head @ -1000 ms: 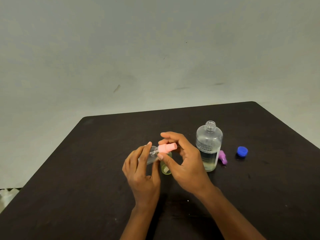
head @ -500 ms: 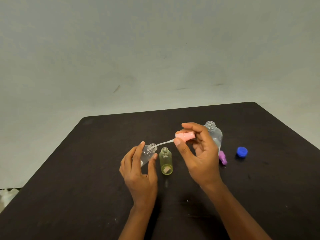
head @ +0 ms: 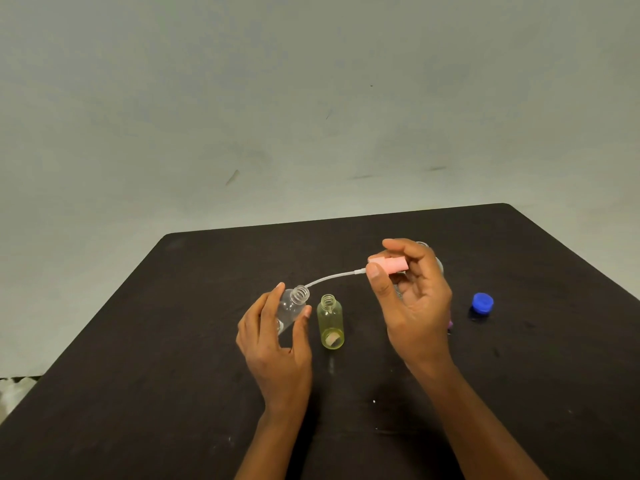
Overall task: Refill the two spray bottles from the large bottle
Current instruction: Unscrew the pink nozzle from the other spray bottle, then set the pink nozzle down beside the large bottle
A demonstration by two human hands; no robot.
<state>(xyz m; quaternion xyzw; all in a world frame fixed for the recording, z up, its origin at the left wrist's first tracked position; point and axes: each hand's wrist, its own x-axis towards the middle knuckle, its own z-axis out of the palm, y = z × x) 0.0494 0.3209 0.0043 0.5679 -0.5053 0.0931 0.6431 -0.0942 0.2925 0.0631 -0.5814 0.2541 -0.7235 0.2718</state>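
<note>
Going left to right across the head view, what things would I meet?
Left hand gripping the clear spray bottle → yellow spray bottle → pink spray head pinched by the right hand → blue cap. The large bottle, mostly hidden behind the right hand, is left out.

Dark table [head: 156, 393], plain grey wall [head: 311, 98] behind it, something whitish [head: 14, 389] beyond the table's left edge

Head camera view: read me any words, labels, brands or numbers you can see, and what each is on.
No readable text in this view.
On the yellow spray bottle: a pale patch near its base, no legible writing.
On the large bottle: nothing shows, it is almost hidden behind the right hand.
On the clear spray bottle, pink spray head and blue cap: nothing.
</note>
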